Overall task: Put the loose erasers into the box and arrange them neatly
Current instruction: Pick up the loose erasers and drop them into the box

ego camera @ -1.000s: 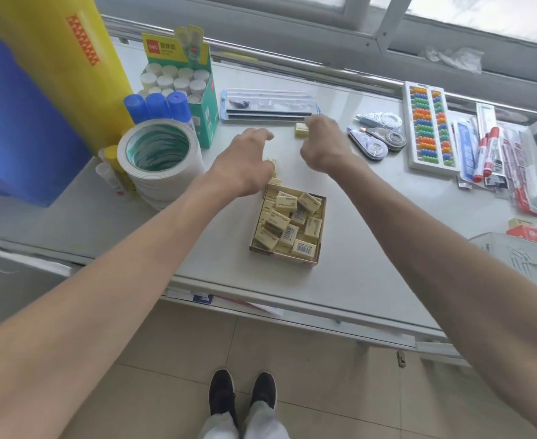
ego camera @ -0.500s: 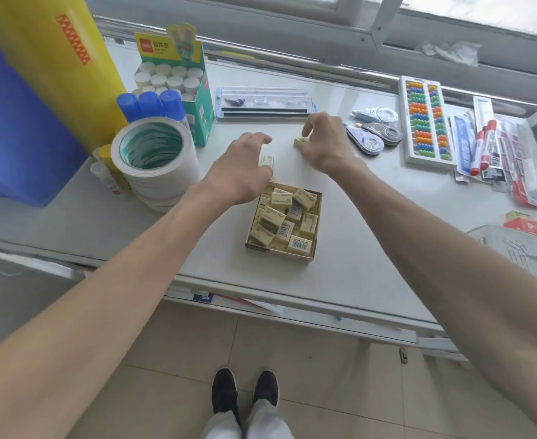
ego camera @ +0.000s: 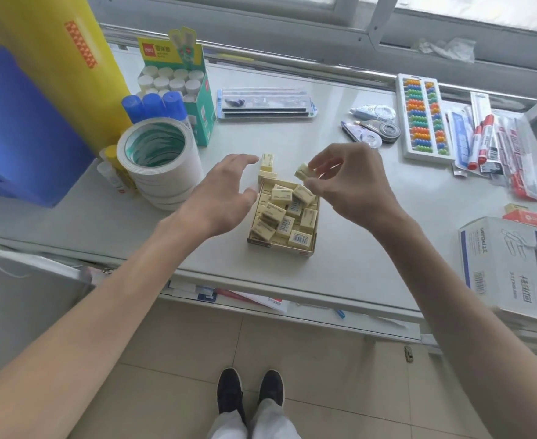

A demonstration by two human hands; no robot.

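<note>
Right hand (ego camera: pixel 352 182) raised just above the far edge of the small open cardboard box (ego camera: pixel 282 247), fingers (ego camera: pixel 319 163) pinching one pale yellow rectangular eraser (ego camera: pixel 302 171) clear of the white desk (ego camera: pixel 356 248). Left hand (ego camera: pixel 221 198) spread loose beside the box's left wall, grasping nothing, fingertips near two more pale yellow erasers stacked (ego camera: pixel 268 167) on the desk against the box's far-left corner. Inside the box, a jumbled heap of matching erasers (ego camera: pixel 284 213), tilted at all angles, several showing white barcode labels too small to read. To the left, a stack of wide white tape rolls (ego camera: pixel 158 163) and a green glue-stick display carton (ego camera: pixel 181 83) with a red "deli" logo on its header card. At far right, a white carton with blue printing (ego camera: pixel 508 264), lettering unreadable from here.
</note>
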